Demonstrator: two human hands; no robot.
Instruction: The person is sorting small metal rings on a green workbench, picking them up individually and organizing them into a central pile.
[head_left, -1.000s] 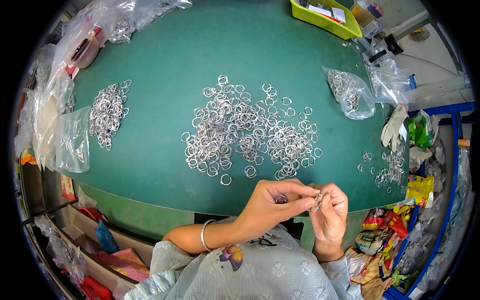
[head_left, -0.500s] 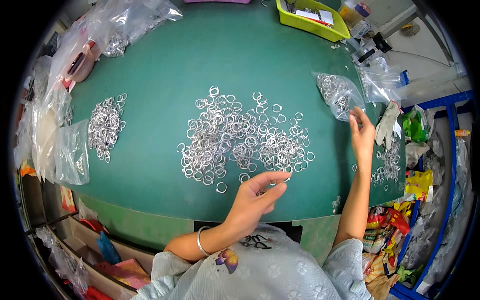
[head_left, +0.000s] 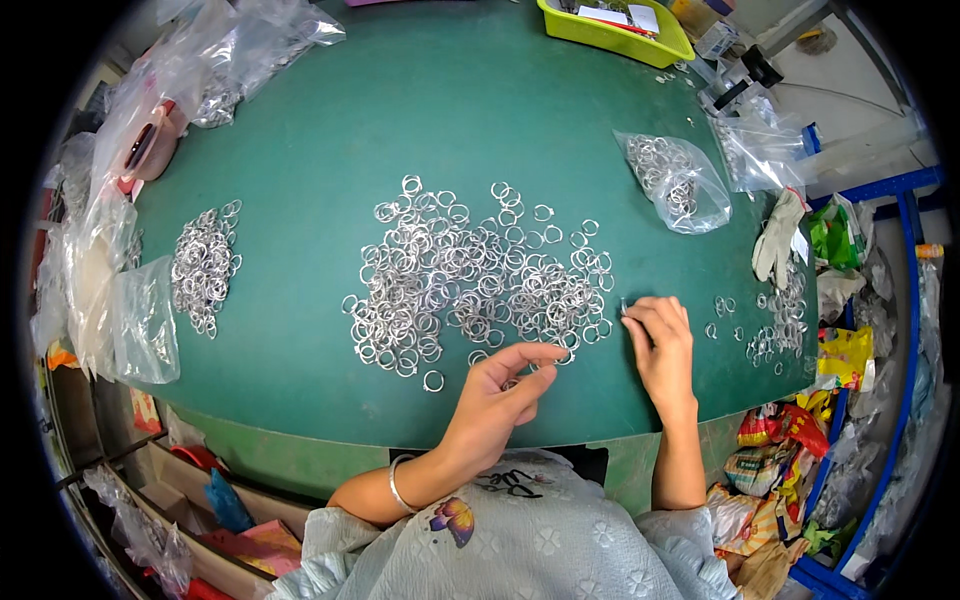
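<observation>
A big loose heap of small silver rings (head_left: 430, 270) spreads over the middle of the green table. My left hand (head_left: 500, 395) is curled at the heap's near edge, thumb and index finger drawn together. A ring (head_left: 565, 356) shows at its fingertips, and more metal glints inside the curled fingers, partly hidden. Right of the heap, my right hand (head_left: 660, 350) pinches a ring (head_left: 624, 306) just above the table. Close to the near edge lies a single ring (head_left: 433, 381), apart from the others.
A smaller ring pile (head_left: 205, 265) lies at the left, beside clear plastic bags (head_left: 148, 315). To the right are a bag of rings (head_left: 680, 185), a glove (head_left: 778, 240) and scattered rings (head_left: 785, 320). A yellow-green basket (head_left: 620, 40) stands at the far edge.
My right hand has moved left and nearer from beside the bag of rings, and now pinches a ring. Several loose rings now show at the right. My left hand stays nearly in place.
</observation>
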